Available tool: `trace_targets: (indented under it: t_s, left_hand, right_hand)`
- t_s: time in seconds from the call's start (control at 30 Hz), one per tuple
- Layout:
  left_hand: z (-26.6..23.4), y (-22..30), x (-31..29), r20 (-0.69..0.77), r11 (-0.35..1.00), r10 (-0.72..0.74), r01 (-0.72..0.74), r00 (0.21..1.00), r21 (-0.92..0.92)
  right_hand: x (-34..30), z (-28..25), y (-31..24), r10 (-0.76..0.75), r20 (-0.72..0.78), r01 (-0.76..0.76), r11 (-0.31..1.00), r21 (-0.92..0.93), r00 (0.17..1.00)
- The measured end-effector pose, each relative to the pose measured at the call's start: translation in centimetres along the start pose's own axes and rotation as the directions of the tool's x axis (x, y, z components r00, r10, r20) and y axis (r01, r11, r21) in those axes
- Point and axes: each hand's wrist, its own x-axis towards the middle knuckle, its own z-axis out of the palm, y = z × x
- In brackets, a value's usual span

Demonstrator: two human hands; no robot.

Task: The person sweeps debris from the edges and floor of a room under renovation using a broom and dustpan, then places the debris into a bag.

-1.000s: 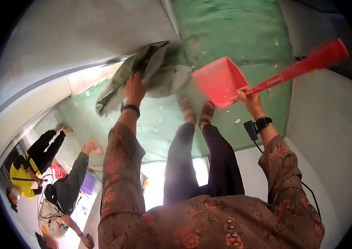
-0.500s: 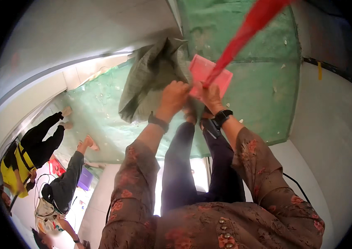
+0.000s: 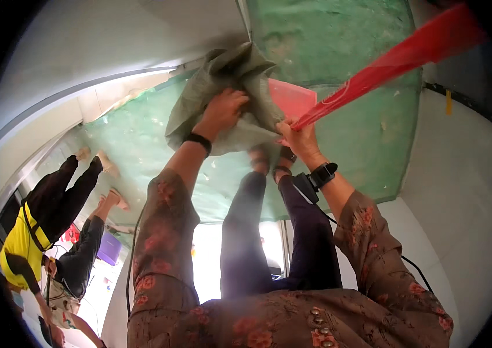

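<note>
A grey-green woven sack (image 3: 191, 119) stands crumpled on the floor ahead of my feet. My left hand (image 3: 225, 110) is closed on the sack's side, fingers curled into its cloth. Against the sack's right side sits a pink-red dustpan (image 3: 295, 97), its left part hidden by the sack. My right hand (image 3: 299, 141) is wrapped round the low end of a long red handle (image 3: 373, 72), which seems to join the dustpan and slants up to the right. The sack's edge reaches right up to my right fingers. What lies inside the sack is hidden.
Green sheeting (image 3: 362, 133) with small scraps on it covers the floor. A pale wall (image 3: 466, 156) rises at right, another (image 3: 124, 40) at upper left. Two people stand at left, one in a yellow vest (image 3: 22, 249). A purple container (image 3: 108, 249) is near them.
My left hand has moved left and up over the sack, whose edge now spreads across toward my right hand. The red handle has tilted further right, and the sack covers part of the dustpan.
</note>
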Motion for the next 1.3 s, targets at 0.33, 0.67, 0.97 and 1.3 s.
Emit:
trace_targets:
  t_s: [0.33,0.67,0.97,1.3]
  left_hand:
    - [-3.9,-6.5,-9.1,0.614,0.731,-0.676,0.475,0.408,0.489]
    - [-1.9,-6.9,-7.7,0.488,0.267,-0.734,0.862,0.472,-0.431]
    - [2.1,-10.0,-1.5,0.661,-0.137,-0.534,0.717,0.527,-0.683]
    - [-0.9,-6.5,-0.5,0.213,0.859,-0.477,0.503,0.853,-0.091]
  right_hand:
    - [0.6,-8.5,-1.2,-0.199,-0.26,0.229,0.969,0.091,0.945]
    - [6.1,-7.2,2.4,-0.222,-0.239,0.1,0.895,-0.435,0.945]
    - [6.5,-4.7,1.3,-0.117,-0.202,0.005,0.875,-0.484,0.973]
    - [2.3,-11.8,-4.7,-0.233,-0.176,0.169,0.933,-0.319,0.956]
